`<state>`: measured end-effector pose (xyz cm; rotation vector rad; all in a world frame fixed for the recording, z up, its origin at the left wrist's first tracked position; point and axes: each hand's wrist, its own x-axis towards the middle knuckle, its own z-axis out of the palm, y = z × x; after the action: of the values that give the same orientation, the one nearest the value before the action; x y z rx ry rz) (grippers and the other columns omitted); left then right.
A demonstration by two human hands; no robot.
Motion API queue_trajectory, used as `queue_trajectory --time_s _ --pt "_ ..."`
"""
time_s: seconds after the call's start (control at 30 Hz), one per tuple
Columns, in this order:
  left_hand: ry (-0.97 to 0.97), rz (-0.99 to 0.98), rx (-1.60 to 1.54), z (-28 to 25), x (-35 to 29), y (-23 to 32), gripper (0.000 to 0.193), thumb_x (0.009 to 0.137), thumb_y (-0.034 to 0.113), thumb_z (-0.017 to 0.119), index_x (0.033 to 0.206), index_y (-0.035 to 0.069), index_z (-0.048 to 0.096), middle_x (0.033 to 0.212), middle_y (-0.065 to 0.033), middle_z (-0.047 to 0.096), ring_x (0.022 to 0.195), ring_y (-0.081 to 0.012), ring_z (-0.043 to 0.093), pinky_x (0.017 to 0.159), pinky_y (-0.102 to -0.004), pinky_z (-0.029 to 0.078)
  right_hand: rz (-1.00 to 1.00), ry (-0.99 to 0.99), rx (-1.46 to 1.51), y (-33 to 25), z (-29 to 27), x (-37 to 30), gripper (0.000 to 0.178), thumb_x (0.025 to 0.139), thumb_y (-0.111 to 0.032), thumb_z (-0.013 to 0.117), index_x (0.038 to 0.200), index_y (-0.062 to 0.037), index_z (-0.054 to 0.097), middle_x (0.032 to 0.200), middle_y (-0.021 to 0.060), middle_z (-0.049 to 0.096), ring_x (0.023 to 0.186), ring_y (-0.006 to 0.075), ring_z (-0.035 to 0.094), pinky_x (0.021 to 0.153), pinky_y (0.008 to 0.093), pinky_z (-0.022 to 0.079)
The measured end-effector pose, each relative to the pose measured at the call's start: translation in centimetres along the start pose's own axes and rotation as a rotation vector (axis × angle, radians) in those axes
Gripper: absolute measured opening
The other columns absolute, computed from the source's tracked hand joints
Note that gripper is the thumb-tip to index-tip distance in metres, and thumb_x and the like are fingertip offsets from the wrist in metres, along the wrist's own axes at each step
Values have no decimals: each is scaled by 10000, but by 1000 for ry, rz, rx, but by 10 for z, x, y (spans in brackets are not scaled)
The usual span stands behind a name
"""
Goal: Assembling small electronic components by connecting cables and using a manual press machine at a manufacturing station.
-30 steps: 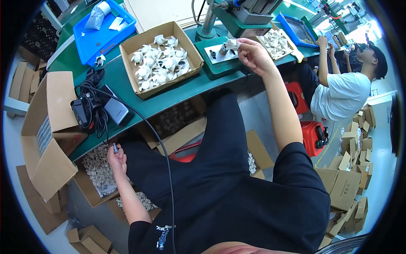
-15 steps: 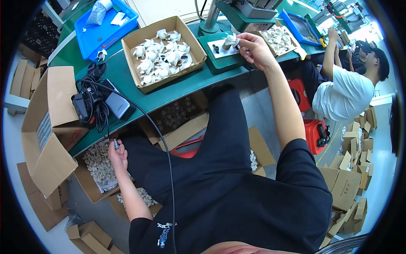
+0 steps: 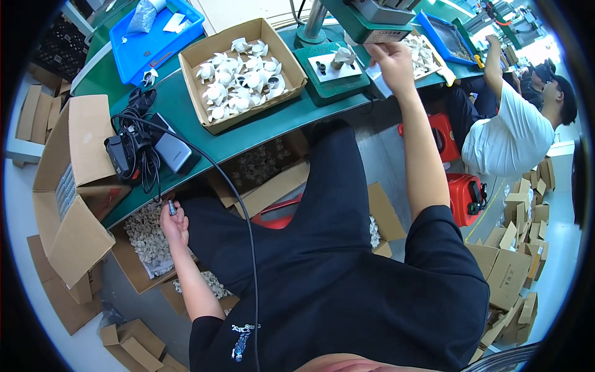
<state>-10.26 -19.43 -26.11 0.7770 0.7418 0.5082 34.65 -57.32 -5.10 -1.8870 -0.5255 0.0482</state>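
At the bench's left edge, my left hand (image 3: 175,224) is closed around a small metallic cylindrical piece (image 3: 171,208). My right hand (image 3: 395,67) is raised beside the green press head (image 3: 379,30), its fingers bent; the fingertips lie against the head's lower edge, and whether they hold anything is hidden. Just left of it, a white bladed impeller (image 3: 343,56) sits on a post of the white fixture plate (image 3: 334,72), on the green press base (image 3: 322,94). Several similar white impellers (image 3: 238,80) fill an open cardboard box (image 3: 214,127) left of the press.
Beyond the right hand stands a box of white parts (image 3: 421,57). A blue tray (image 3: 124,65) lies at the back left. Tangled black cables (image 3: 139,146) and a grey device (image 3: 173,152) rest by the front edge. Boxes of small parts (image 3: 149,245) stand below. A co-worker (image 3: 511,133) sits at right.
My right hand has let go of the impeller, which stays on the fixture, and has moved right and slightly up to the press head. My left hand has hardly moved.
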Motion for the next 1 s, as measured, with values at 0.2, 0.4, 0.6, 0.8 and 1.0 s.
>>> queue_trajectory --time_s 0.2,0.4,0.6,0.8,1.0 --pt "19 0 1 -3 -1 0 320 1017 255 460 1234 27 517 924 -49 568 548 -60 421 362 -197 319 -679 63 -458 -6 27 -25 225 833 -75 651 1044 -53 726 981 96 689 970 242 639 860 329 512" --pt "24 -1 10 6 -3 2 291 1016 248 464 1173 13 531 925 -61 570 554 -66 411 361 -192 312 -818 41 -493 3 31 -24 272 834 -30 640 1093 -60 720 1098 107 683 1070 258 628 928 352 504" --pt "42 -7 17 3 1 -3 326 1007 256 473 1221 14 517 926 -50 580 547 -63 426 368 -202 312 -902 82 -553 9 31 -29 298 829 -4 634 1117 -38 705 1132 98 680 1114 270 612 961 369 488" --pt "75 17 15 3 3 -4 252 1003 248 487 1125 37 550 901 -52 589 534 -65 427 359 -202 301 -892 70 -480 9 34 -25 311 837 -10 627 1141 -31 691 1130 109 679 1141 284 600 971 363 479" --pt "68 -5 50 -4 -9 9 249 992 281 507 1104 65 562 859 -25 604 511 -48 433 358 -201 294 -91 193 369 35 15 20 191 901 -80 544 1002 19 673 1014 91 668 981 162 609 842 314 483"
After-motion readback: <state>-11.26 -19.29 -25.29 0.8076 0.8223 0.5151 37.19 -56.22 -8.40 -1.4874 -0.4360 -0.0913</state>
